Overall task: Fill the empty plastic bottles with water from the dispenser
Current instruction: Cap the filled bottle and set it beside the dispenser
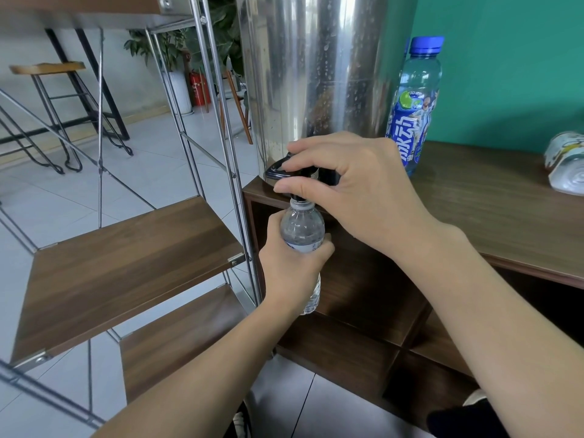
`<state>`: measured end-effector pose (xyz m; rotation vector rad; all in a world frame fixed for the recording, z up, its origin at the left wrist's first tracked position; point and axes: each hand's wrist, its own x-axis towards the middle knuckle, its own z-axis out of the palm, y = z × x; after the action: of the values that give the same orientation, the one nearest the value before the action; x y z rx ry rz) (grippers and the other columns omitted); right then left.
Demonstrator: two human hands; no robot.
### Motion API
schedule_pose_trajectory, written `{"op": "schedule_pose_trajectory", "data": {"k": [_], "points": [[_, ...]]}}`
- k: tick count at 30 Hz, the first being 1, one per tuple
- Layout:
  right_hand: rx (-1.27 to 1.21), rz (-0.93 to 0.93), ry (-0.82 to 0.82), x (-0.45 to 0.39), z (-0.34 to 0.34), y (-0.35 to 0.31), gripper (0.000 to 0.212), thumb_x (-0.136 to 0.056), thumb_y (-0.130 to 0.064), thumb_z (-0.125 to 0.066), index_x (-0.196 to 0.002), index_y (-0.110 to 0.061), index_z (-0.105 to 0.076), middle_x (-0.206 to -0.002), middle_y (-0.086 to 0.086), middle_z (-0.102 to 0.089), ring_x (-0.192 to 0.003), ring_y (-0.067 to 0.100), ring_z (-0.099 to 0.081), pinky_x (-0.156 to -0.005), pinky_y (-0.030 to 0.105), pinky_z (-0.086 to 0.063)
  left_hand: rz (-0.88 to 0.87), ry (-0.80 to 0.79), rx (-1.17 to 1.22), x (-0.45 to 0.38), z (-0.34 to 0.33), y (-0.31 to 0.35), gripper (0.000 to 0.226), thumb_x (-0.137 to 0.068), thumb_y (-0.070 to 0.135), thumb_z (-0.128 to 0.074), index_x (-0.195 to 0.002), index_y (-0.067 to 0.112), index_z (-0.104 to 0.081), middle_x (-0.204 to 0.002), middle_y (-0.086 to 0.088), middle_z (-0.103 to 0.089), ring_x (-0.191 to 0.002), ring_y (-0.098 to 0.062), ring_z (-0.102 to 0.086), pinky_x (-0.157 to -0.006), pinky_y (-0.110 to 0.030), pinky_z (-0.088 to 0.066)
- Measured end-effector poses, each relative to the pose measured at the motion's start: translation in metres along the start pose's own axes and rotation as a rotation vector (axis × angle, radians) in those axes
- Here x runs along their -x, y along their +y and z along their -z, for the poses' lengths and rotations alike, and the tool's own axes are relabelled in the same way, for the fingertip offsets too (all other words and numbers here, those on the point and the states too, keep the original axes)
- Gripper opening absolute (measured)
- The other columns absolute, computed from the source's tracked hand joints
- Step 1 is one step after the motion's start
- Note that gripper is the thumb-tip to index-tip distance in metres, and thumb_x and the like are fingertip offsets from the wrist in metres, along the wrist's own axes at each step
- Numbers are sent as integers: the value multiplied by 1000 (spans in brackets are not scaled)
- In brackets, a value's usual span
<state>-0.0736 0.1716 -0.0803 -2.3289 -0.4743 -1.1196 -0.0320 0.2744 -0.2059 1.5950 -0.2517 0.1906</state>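
A shiny silver dispenser is standing against a teal wall, beside a bottle showing a blue cap and blue-and-white label, on dark brown wood-grain shelving.

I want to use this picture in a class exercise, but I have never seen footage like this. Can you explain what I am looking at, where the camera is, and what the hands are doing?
There is one picture, taken by a wide-angle camera worn on a person's head, looking forward and down, so you see their own two arms reaching out.

The left hand grips a clear bottle and holds its open mouth right under the black tap of a tall steel dispenser. The right hand has its fingers curled on the tap's handle. Whether water is flowing cannot be told.

The dispenser stands on a wooden cabinet. Beside it stands a capped blue bottle, and at the right edge lies another bottle on its side. To the left is a metal shelf rack.
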Motion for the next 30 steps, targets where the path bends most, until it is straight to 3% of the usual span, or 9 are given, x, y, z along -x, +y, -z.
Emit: {"op": "schedule_pose_trajectory", "data": {"k": [18,30], "points": [[42,47,-4,-2,0,1,27,-88,-38,-73,-100,-15,-82,-108,-1,-77,-106,13,-69,-92,33,-54,-14,-4,-11,-1,1,0,60,-70,17,-90,-118,32,-57,-102,10,-73,-92,-5,-71,-88,-36,-60],[109,148,16,-2,0,0,20,-94,-28,-70,-100,-13,-81,-105,1,-77,-98,23,-71,-85,44,-57,-32,-7,-9,-2,1,-3,60,-71,16,-91,-120,29,-58,-103,9,-73,-93,-5,-71,-90,-40,-60]]}}
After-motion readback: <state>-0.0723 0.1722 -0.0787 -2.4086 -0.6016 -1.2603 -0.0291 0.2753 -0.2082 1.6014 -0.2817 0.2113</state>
